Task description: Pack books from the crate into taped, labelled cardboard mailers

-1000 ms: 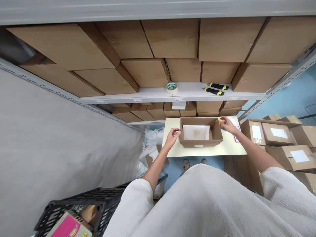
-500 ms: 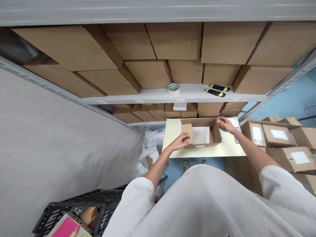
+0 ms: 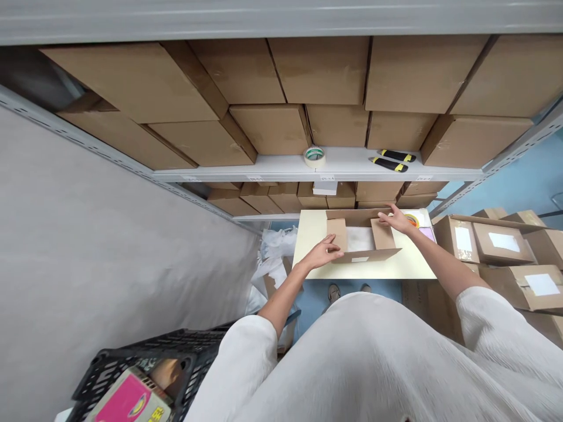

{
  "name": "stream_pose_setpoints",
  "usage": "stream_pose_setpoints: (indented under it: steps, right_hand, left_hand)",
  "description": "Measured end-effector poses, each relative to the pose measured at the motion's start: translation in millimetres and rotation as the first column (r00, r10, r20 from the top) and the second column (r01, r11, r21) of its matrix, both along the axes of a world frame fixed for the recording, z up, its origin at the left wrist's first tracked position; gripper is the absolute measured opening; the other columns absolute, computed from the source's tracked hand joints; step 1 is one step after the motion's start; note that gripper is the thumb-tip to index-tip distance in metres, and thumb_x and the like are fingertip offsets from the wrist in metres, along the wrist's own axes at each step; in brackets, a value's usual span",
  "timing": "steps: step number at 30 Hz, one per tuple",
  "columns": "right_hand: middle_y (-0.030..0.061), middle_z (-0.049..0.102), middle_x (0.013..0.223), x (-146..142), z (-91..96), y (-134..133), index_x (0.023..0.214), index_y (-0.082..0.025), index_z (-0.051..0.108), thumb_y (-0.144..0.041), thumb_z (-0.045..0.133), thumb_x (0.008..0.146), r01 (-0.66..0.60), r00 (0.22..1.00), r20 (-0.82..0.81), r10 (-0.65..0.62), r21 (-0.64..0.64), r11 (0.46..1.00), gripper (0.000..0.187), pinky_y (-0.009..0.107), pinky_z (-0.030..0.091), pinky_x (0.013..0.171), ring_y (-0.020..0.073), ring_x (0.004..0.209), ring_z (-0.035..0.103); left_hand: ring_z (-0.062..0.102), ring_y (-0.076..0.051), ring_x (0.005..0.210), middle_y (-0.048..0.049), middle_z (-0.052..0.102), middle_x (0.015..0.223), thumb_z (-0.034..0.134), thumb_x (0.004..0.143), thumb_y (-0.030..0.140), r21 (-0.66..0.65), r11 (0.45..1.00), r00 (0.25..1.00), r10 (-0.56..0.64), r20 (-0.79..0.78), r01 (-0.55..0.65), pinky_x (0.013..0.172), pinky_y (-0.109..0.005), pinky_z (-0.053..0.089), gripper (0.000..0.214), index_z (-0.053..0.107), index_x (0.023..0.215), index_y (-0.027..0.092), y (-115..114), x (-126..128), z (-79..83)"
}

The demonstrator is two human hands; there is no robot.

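An open cardboard box [image 3: 378, 255] sits on the pale yellow tabletop [image 3: 413, 264] in front of me. White material [image 3: 359, 240] lies inside it; its kind is not clear. Both short end flaps, the left flap [image 3: 338, 227] and the right flap [image 3: 383, 235], are folded inward, while the long flaps stand outward. My left hand [image 3: 324, 253] rests at the left flap and front corner, fingers apart. At the far right corner, my right hand [image 3: 397, 220] touches the right flap with its fingers extended. Neither hand grasps anything.
Right of the box lie an orange-yellow tape roll [image 3: 412, 220] and a purple flat item [image 3: 426, 233]. The shelf ahead carries cartons [image 3: 268, 126], a white tape roll [image 3: 314, 156] and two utility knives [image 3: 389, 164]. Labelled boxes [image 3: 501, 241] stand right; a black crate [image 3: 105, 354] is lower left.
The right end flap has swung inward over the box, and my right hand has come with it, uncovering the tape roll. My left hand stays at the left flap. The view has shifted slightly.
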State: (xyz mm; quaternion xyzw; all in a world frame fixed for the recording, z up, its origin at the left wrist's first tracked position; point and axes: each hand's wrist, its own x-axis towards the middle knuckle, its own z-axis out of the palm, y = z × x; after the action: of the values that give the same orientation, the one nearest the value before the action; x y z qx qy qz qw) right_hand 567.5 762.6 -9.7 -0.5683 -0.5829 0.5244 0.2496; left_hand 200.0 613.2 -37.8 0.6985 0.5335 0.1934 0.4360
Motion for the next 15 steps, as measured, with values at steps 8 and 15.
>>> stream_pose_setpoints:
  steps: [8, 15]
  right_hand:
    - [0.0086, 0.074, 0.135, 28.1, -2.3, -3.6, 0.110, -0.028, 0.080, -0.051, 0.060, 0.102, -0.067, 0.985, 0.167, 0.052, 0.086, 0.994, 0.032, 0.044, 0.057, 0.112, 0.0292, 0.128, 0.069]
    - [0.0138, 0.068, 0.142, 41.4, -32.4, -22.6, 0.142, -0.024, 0.068, -0.038, 0.078, 0.084, -0.104, 0.954, 0.292, 0.061, 0.134, 0.986, 0.060, 0.047, 0.057, 0.110, 0.0281, 0.117, 0.072]
  left_hand:
    - [0.037, -0.039, 0.161, -0.0220, 0.043, 0.168, 0.076, 0.092, 0.051, 0.282, 0.868, 0.903, 0.430, -0.011, -0.410, 0.132, -0.061, 0.031, 0.074, 0.050, 0.155, 0.020, 3.5, 13.4, -10.3]
    - [0.030, -0.041, 0.164, -0.0178, 0.041, 0.172, 0.062, 0.100, 0.037, 0.368, 0.887, 0.935, 0.338, -0.108, -0.279, 0.132, -0.066, 0.026, 0.050, 0.062, 0.148, 0.025, 11.9, 35.9, -21.0]
